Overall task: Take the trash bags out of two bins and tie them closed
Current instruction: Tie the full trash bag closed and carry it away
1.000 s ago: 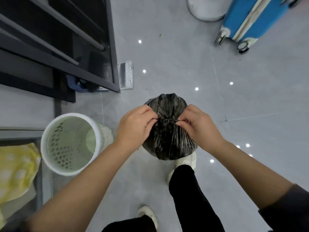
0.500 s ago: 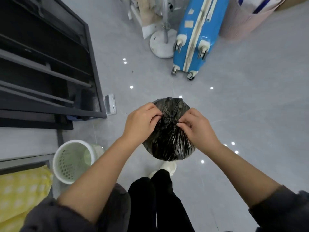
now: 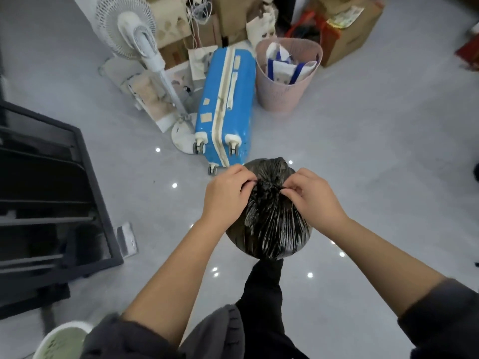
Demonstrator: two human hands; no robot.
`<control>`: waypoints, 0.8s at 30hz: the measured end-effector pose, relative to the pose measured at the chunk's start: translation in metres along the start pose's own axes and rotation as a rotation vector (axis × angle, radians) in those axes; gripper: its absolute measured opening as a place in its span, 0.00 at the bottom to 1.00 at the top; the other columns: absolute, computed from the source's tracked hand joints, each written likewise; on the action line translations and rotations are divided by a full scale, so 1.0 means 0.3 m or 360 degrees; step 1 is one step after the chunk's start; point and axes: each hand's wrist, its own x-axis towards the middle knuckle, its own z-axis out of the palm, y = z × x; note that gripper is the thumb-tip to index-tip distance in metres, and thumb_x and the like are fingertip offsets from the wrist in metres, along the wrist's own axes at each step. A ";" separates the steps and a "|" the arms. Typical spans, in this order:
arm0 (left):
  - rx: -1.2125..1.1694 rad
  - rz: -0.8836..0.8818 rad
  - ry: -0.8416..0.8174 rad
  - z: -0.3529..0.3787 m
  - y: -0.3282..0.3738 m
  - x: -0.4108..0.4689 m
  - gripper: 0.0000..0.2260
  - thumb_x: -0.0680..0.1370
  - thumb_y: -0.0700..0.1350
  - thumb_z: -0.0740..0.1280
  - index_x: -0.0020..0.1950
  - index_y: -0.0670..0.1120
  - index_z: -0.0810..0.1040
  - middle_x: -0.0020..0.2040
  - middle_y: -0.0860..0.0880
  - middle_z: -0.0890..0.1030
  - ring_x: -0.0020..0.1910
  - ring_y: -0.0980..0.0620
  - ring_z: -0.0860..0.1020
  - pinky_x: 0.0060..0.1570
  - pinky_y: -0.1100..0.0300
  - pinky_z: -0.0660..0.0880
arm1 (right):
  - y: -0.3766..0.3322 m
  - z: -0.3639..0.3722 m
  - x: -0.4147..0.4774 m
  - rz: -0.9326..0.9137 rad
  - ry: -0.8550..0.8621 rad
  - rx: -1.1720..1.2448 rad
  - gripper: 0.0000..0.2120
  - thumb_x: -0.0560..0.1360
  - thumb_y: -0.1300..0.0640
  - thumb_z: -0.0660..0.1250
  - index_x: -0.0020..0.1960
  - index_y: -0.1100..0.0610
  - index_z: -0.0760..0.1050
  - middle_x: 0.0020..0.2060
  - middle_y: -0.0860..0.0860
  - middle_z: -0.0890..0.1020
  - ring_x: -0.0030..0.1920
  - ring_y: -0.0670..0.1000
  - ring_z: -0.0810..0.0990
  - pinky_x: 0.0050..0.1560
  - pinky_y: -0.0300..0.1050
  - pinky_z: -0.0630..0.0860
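Note:
A full black trash bag (image 3: 272, 229) hangs in front of me above the grey floor, its top gathered into a knot. My left hand (image 3: 225, 195) pinches the bag's neck on the left side of the knot. My right hand (image 3: 311, 195) pinches the plastic on the right side. A white perforated bin (image 3: 62, 340) shows at the bottom left edge, partly cut off, with no bag visible in it. A pink bin (image 3: 287, 76) stands further back with paper bags in it.
A blue suitcase (image 3: 225, 104) lies on the floor just beyond the bag, beside a white standing fan (image 3: 134, 35). Cardboard boxes (image 3: 355, 29) pile up at the back. A black shelf frame (image 3: 51, 198) fills the left side. My dark trouser leg (image 3: 264, 294) is below the bag.
The view has tilted up and forward, bringing the suitcase, fan, pink bin and boxes into sight while the white bin slid to the bottom left. Both hands keep pinching the bag's knot.

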 end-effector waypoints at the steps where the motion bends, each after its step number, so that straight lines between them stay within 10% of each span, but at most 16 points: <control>1: -0.0012 0.0024 -0.0029 0.031 0.043 0.077 0.05 0.76 0.45 0.67 0.48 0.49 0.83 0.47 0.54 0.81 0.44 0.54 0.78 0.41 0.62 0.72 | 0.049 -0.059 0.037 0.0031 0.0025 -0.0002 0.03 0.74 0.59 0.69 0.44 0.58 0.79 0.40 0.46 0.73 0.38 0.48 0.74 0.43 0.45 0.73; 24: 0.0049 0.0379 0.0040 0.762 1.105 1.439 0.05 0.76 0.45 0.67 0.47 0.49 0.83 0.45 0.53 0.82 0.40 0.49 0.79 0.42 0.58 0.73 | 1.235 -1.275 0.725 -0.0044 0.0227 -0.0164 0.03 0.77 0.59 0.65 0.46 0.58 0.74 0.42 0.49 0.74 0.39 0.49 0.71 0.40 0.50 0.73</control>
